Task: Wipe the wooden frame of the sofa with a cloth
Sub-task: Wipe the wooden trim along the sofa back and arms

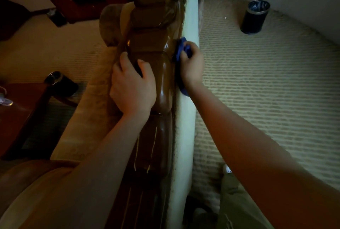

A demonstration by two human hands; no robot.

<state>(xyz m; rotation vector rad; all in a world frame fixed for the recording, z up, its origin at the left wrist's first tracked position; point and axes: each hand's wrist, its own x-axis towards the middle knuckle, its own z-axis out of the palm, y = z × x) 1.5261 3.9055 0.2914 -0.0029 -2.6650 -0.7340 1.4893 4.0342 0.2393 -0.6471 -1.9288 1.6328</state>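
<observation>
The sofa's carved, glossy dark-brown wooden frame (152,44) runs up the middle of the head view, seen from above. My left hand (132,85) rests on top of the frame, fingers curled over its left edge. My right hand (191,65) grips a bunched blue cloth (181,48) and presses it against the frame's right side, where the wood meets the pale back panel (185,127). Part of the cloth shows below my wrist; the rest is hidden under the hand.
Beige upholstered cushions (92,118) lie left of the frame. A black waste bin (254,18) stands on the ribbed carpet (266,81) at the upper right. A reddish wooden table (20,116) and a dark cup (60,81) are at the left. My shoe (227,169) is beside the panel.
</observation>
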